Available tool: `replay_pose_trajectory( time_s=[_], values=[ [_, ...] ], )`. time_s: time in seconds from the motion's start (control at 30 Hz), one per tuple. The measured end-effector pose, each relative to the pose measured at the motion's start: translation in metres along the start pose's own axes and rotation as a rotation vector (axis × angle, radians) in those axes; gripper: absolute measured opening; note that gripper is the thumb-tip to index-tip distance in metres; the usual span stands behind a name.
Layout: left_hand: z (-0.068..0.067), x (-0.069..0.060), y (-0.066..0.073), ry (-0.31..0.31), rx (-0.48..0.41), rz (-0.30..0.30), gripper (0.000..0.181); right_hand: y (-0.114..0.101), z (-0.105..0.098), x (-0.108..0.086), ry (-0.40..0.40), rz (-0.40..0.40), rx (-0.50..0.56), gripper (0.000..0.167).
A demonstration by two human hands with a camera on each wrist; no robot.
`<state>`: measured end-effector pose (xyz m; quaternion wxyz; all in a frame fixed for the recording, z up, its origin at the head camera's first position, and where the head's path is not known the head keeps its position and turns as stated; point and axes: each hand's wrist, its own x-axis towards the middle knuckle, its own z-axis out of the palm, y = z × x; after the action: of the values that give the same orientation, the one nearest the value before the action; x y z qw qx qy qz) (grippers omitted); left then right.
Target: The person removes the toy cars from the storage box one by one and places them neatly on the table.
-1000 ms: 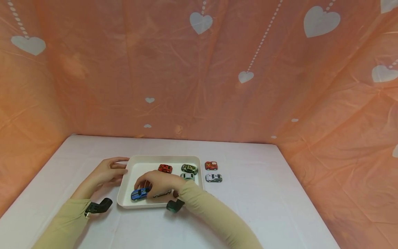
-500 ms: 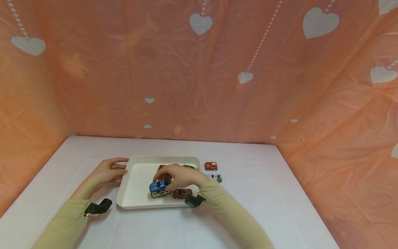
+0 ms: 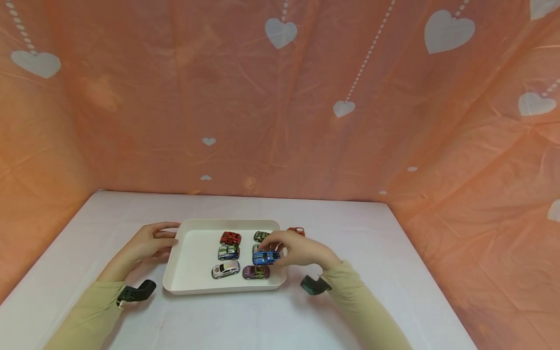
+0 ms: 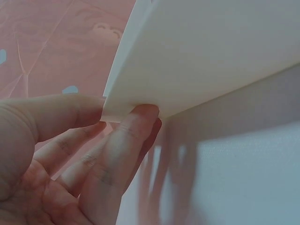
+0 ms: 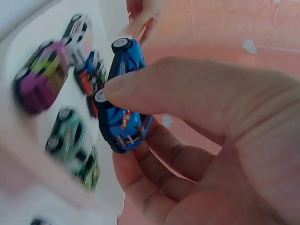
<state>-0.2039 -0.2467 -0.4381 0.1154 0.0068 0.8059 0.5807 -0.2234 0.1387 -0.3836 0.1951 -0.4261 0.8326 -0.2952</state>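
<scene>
In the head view my right hand (image 3: 299, 249) pinches a blue toy car (image 3: 265, 257) above the right part of a white tray (image 3: 192, 288). The right wrist view shows the thumb on the side of the blue car (image 5: 123, 101), fingers curled behind it. My left hand (image 3: 150, 243) is at the tray's left edge; in the left wrist view its fingertips touch the tray's wall (image 4: 187, 56). Inside the tray are a red car (image 3: 230, 237), a green-and-white car (image 3: 229, 252), a white car (image 3: 225, 269), a purple car (image 3: 255, 272) and a camouflage car (image 3: 261, 236). A pale green car (image 5: 70, 140) is partly hidden.
A red car (image 3: 296, 230) stands on the white table (image 3: 210, 321) just right of the tray, partly behind my right hand. Orange cloth (image 3: 245, 97) with white hearts rises behind the table and at both sides.
My right hand has carried the blue car rightward from the tray's left part, uncovering the cars in the middle and covering the silver one outside. My left hand has stayed at the edge.
</scene>
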Motion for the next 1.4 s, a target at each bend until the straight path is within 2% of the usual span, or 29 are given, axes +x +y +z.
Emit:
replay_pose_trajectory(
  time_s=[0.2, 0.33, 0.47, 0.63, 0.9, 1.2, 1.4],
  values=[
    [0.001, -0.001, 0.000, 0.008, 0.007, 0.000, 0.060, 0.014, -0.007, -0.032, 0.053, 0.031, 0.029, 0.044],
    [0.001, -0.002, 0.000, -0.004, 0.003, 0.010, 0.060, 0.022, -0.011, -0.050, 0.084, 0.084, 0.025, 0.044],
    [0.001, -0.002, 0.000, -0.003, 0.017, 0.005, 0.060, 0.029, -0.012, -0.065, 0.092, 0.133, 0.028, 0.042],
    [0.000, -0.001, -0.001, 0.003, 0.046, -0.010, 0.060, 0.040, -0.010, -0.078, 0.094, 0.142, 0.046, 0.042],
    [0.000, 0.000, 0.000, 0.016, 0.061, -0.024, 0.060, 0.056, -0.001, -0.089, 0.120, 0.178, 0.052, 0.044],
    [0.002, -0.001, 0.001, 0.014, 0.051, -0.015, 0.060, 0.069, 0.010, -0.090, 0.154, 0.209, 0.019, 0.044],
    [0.001, -0.001, 0.001, 0.013, 0.030, -0.015, 0.060, 0.071, 0.016, -0.090, 0.165, 0.201, 0.038, 0.046]
  ],
)
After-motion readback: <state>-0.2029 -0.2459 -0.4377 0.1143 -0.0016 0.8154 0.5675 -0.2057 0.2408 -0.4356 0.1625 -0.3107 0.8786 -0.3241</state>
